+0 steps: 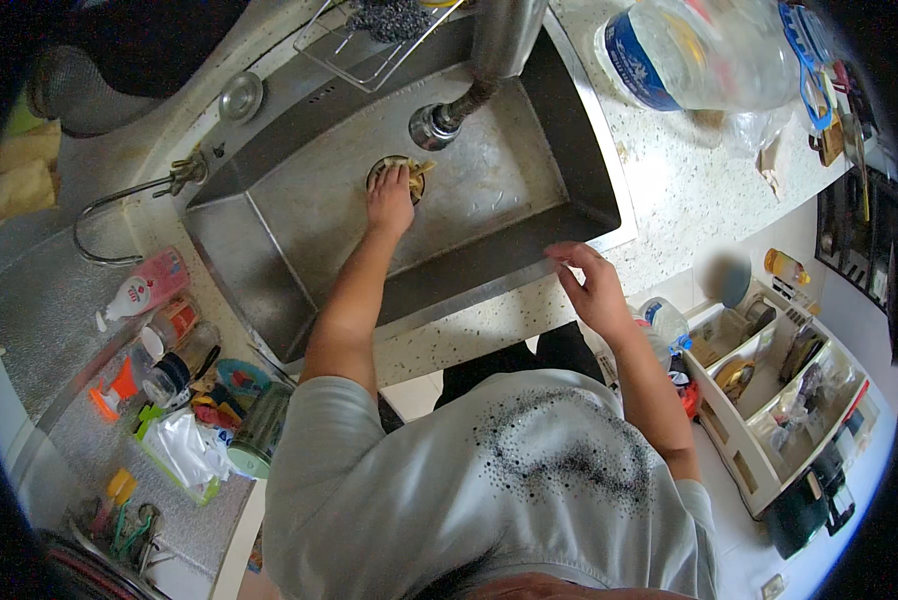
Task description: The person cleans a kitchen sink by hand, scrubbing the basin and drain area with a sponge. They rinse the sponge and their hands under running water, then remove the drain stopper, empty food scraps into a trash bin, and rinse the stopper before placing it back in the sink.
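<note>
My left hand (392, 201) reaches down into the stainless steel sink (486, 176), its fingers on some yellowish-brown scraps (419, 174) at the round drain opening. Whether the fingers grip the scraps is hidden by the back of the hand. The metal faucet head (434, 127) hangs just above and to the right of them. Over the sink's near rim, at the right, is my right hand (588, 289), its fingers loosely bent with nothing visible in them.
A wire rack with a dark scouring pad (389, 19) sits at the sink's far edge. Large clear plastic bottles (689, 60) stand on the right counter. At the left are a pink-labelled bottle (149, 285), jars and a thin curved tap (111, 199). Below right is a white divided organizer (741, 442).
</note>
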### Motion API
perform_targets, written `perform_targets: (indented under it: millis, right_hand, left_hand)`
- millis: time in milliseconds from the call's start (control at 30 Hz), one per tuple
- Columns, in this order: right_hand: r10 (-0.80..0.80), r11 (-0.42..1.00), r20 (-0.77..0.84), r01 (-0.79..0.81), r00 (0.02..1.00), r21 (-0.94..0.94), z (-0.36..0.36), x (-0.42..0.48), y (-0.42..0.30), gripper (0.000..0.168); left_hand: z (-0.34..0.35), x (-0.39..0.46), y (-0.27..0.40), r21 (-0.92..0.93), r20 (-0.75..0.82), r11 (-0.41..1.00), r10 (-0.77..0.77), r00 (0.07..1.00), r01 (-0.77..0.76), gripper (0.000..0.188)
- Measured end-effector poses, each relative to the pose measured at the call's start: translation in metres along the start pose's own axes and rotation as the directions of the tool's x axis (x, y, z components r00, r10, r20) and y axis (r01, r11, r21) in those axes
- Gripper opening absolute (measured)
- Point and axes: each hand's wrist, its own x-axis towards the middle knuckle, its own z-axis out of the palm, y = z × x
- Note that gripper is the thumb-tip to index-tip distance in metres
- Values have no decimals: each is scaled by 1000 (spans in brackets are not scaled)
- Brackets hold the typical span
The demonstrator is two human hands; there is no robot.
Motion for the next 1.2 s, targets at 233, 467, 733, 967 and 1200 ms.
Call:
perform_targets:
  millis: [233, 467, 733, 967, 1200]
  right_hand:
    - [5, 1000, -12, -6, 1000, -25, -4, -2, 5, 22]
    - [9, 1000, -27, -9, 1000, -24, -5, -3, 6, 21]
    - [-33, 996, 10, 33, 999, -85, -2, 0, 5, 21]
    - [11, 1000, 0, -11, 1000, -19, 2, 1, 5, 20]
    - [-5, 1000, 14, 6, 1000, -16, 3, 1, 0, 22]
  left_hand:
    - [-23, 21, 15, -3, -21, 967, 253, 967, -254, 43]
    - [0, 7, -19, 122, 119, 951, 269, 956, -283, 46]
    - [-22, -12, -12, -72, -114, 983, 157, 981, -166, 47]
    - [5, -37, -13, 8, -15, 997, 77, 997, -77, 23]
    - [9, -28, 1, 76, 81, 989, -130, 988, 124, 28]
